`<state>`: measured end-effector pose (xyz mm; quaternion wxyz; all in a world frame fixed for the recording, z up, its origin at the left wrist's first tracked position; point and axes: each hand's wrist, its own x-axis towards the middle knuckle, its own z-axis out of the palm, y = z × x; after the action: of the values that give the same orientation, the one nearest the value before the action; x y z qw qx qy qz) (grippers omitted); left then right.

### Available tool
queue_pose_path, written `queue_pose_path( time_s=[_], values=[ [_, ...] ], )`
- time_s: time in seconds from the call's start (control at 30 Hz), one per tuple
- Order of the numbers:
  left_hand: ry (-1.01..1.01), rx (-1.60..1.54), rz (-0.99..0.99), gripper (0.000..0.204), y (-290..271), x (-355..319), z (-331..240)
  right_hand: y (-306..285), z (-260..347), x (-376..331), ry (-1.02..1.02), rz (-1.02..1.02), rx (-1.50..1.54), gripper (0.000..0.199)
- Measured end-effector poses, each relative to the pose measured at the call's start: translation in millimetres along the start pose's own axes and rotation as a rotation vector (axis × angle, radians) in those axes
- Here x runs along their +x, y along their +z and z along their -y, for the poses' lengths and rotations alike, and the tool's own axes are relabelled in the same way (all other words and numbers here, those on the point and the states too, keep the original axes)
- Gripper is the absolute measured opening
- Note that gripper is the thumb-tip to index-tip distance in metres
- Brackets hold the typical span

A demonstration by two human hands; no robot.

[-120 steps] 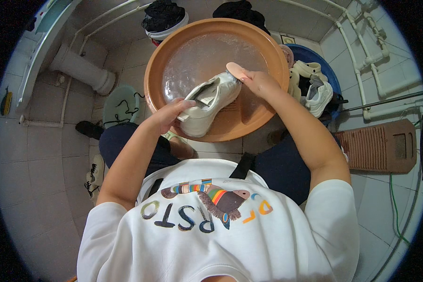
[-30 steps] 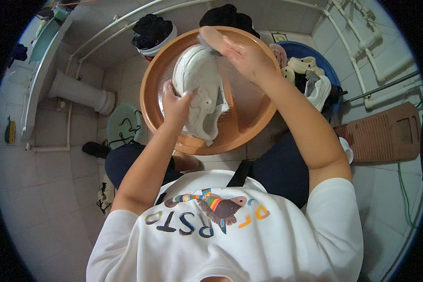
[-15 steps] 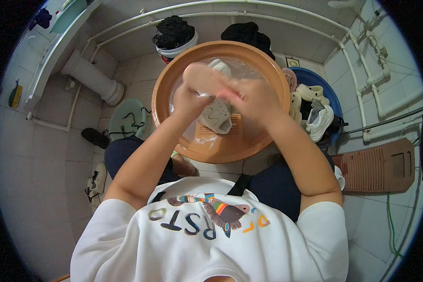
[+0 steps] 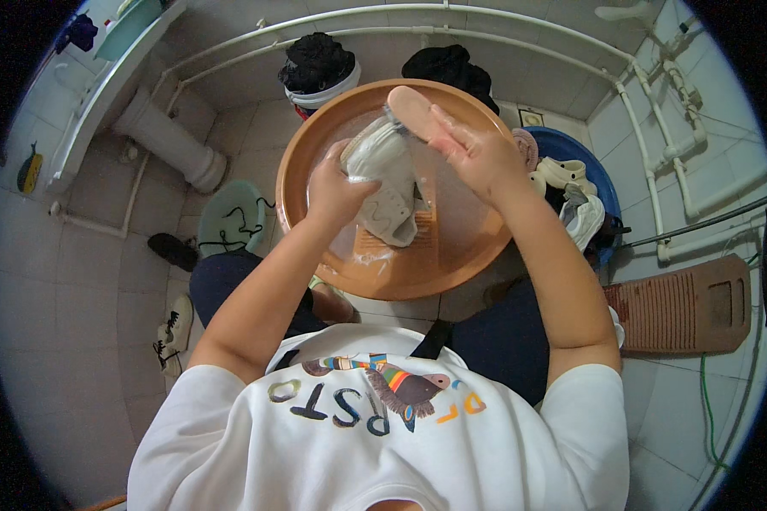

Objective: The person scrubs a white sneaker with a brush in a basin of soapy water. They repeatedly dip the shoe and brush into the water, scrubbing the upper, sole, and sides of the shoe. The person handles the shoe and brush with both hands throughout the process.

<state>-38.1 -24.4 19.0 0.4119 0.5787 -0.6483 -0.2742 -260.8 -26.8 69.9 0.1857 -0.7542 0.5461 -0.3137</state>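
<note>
A wet white shoe (image 4: 385,175) lies tilted over the ribbed washboard part (image 4: 422,238) of a large orange-brown basin (image 4: 383,285). My left hand (image 4: 337,187) is closed round the shoe's left side, thumb across its upper. In my right hand (image 4: 477,157) is a pink scrubbing brush (image 4: 412,112), its back turned up and its bristles against the toe end of the shoe. Whitish soapy water (image 4: 464,183) stands in the basin, with some foam near the ribs.
A blue tub (image 4: 603,157) of shoes stands right of the basin, beside a brown washboard (image 4: 677,307). At left are a pale green basin (image 4: 217,213) with dark laces and white shoes (image 4: 173,332). Dark cloth fills a white bucket (image 4: 332,89) behind.
The brush, blurred and over my left hand before, now sits farther right and up at the shoe's toe end. My right hand has moved right; my left hand still grips the shoe.
</note>
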Motion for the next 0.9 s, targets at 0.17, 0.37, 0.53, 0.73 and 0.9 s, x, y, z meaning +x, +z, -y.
queue_pose_path(
  time_s=[0.17,0.37,0.53,0.73,0.9],
  values=[
    [0.019,-0.069,-0.078,0.062,-0.5,2.8,13.6,24.9,9.6,-8.0,-0.137,-0.084,-0.031,0.045],
    [0.007,-0.206,-0.099,0.059,-0.2,-3.2,14.2,27.1,13.8,-9.6,0.014,0.049,0.274,0.045],
    [-0.068,-0.218,-0.066,0.058,-16.7,-11.0,-4.4,45.8,-20.0,3.3,0.017,0.116,0.559,0.049],
    [-0.036,-0.104,0.009,0.069,-47.9,-36.1,8.5,65.0,8.6,-14.9,-0.115,0.195,0.588,0.049],
    [0.0,0.003,0.031,0.07,-68.3,-53.5,6.7,82.5,-16.0,-11.8,0.066,0.535,0.304,0.046]
  ],
)
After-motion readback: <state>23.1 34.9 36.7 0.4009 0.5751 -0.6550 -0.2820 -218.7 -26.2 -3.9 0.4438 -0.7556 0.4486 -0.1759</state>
